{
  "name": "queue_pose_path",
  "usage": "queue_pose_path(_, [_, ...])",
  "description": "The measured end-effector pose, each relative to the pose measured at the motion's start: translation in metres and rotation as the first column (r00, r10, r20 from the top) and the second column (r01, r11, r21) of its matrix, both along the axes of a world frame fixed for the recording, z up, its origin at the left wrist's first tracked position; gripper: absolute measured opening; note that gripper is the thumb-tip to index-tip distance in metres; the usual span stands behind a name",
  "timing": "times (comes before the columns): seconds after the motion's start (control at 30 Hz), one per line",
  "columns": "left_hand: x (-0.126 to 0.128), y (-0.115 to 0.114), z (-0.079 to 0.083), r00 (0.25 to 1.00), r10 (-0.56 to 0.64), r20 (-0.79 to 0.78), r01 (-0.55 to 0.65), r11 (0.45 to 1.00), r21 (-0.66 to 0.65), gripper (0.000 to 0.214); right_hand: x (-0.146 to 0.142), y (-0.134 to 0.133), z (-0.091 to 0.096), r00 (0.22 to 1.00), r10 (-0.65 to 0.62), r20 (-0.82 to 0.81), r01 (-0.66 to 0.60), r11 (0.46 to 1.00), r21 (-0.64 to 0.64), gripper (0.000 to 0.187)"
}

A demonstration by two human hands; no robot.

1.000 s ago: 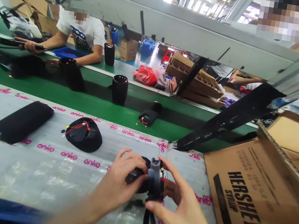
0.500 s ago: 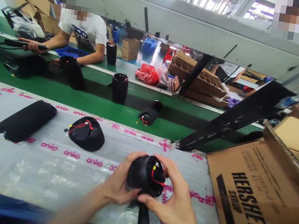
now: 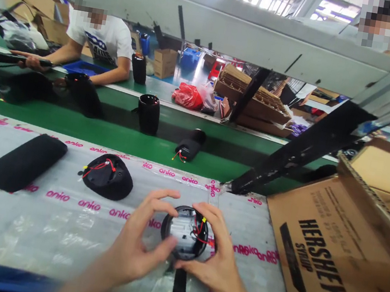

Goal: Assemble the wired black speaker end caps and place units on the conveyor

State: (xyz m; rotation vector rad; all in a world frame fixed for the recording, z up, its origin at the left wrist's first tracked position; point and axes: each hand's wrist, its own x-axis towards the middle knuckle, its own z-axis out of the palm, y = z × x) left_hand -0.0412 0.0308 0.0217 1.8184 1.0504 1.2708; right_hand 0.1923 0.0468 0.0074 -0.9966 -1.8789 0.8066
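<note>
Black-rimmed unit (image 3: 184, 236), held over the bench (image 3: 49, 231): the right hand (image 3: 219, 262) grips it, thumb below, fingers above; the left hand (image 3: 134, 243) curves wide at its left, contact unclear. The open carton (image 3: 294, 267) borders the right, contents hidden. Bench surface stretches left of the hands.

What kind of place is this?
Probably a factory: a long green table holds several black tubes, another worker is on its far side, and a big cardboard box is at right.
</note>
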Motion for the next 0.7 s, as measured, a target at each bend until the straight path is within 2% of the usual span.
queue_pose_path(0.03, [0.005, 0.003, 0.013, 0.992, 0.058, -0.113, -0.048, 0.994, 0.096, 0.023, -0.001, 0.000, -0.001, 1.000, -0.016, 0.007, 0.016, 1.000, 0.024, 0.094])
queue_pose_path(0.07, [0.009, 0.006, 0.026, 0.969, 0.087, -0.231, -0.047, 0.984, 0.173, 0.019, -0.002, 0.000, -0.002, 0.999, -0.033, 0.012, 0.032, 0.998, 0.052, 0.094])
queue_pose_path(0.17, [0.019, 0.017, 0.056, 0.855, 0.075, -0.513, 0.061, 0.968, 0.242, 0.015, -0.007, -0.003, -0.005, 0.997, -0.078, 0.010, 0.076, 0.991, 0.113, 0.090])
queue_pose_path(0.23, [0.024, 0.023, 0.064, 0.803, 0.036, -0.595, 0.124, 0.966, 0.225, 0.010, -0.009, -0.005, -0.007, 0.996, -0.095, -0.001, 0.094, 0.989, 0.116, 0.086])
queue_pose_path(0.3, [0.027, 0.027, 0.062, 0.798, 0.007, -0.603, 0.156, 0.963, 0.218, 0.007, -0.011, -0.007, -0.009, 0.994, -0.109, -0.021, 0.111, 0.989, 0.095, 0.085])
queue_pose_path(0.4, [0.029, 0.030, 0.049, 0.871, -0.009, -0.492, 0.092, 0.985, 0.144, 0.013, -0.013, -0.011, -0.011, 0.988, -0.148, -0.055, 0.148, 0.989, 0.003, 0.084])
queue_pose_path(0.47, [0.027, 0.027, 0.038, 0.932, -0.029, -0.362, 0.038, 0.999, 0.018, 0.014, -0.014, -0.012, -0.013, 0.984, -0.160, -0.083, 0.151, 0.983, -0.104, 0.082])
queue_pose_path(0.57, [0.022, 0.017, 0.020, 0.994, -0.044, -0.096, 0.028, 0.986, -0.163, 0.009, -0.015, -0.014, -0.013, 0.982, -0.154, -0.105, 0.129, 0.968, -0.218, 0.081])
queue_pose_path(0.63, [0.022, 0.005, 0.005, 0.995, 0.019, 0.102, 0.009, 0.964, -0.264, 0.028, -0.016, -0.017, -0.012, 0.983, -0.157, -0.100, 0.130, 0.963, -0.237, 0.080])
queue_pose_path(0.7, [0.026, -0.006, -0.011, 0.968, 0.106, 0.227, -0.014, 0.928, -0.372, 0.040, -0.017, -0.023, -0.011, 0.978, -0.173, -0.115, 0.138, 0.955, -0.262, 0.081])
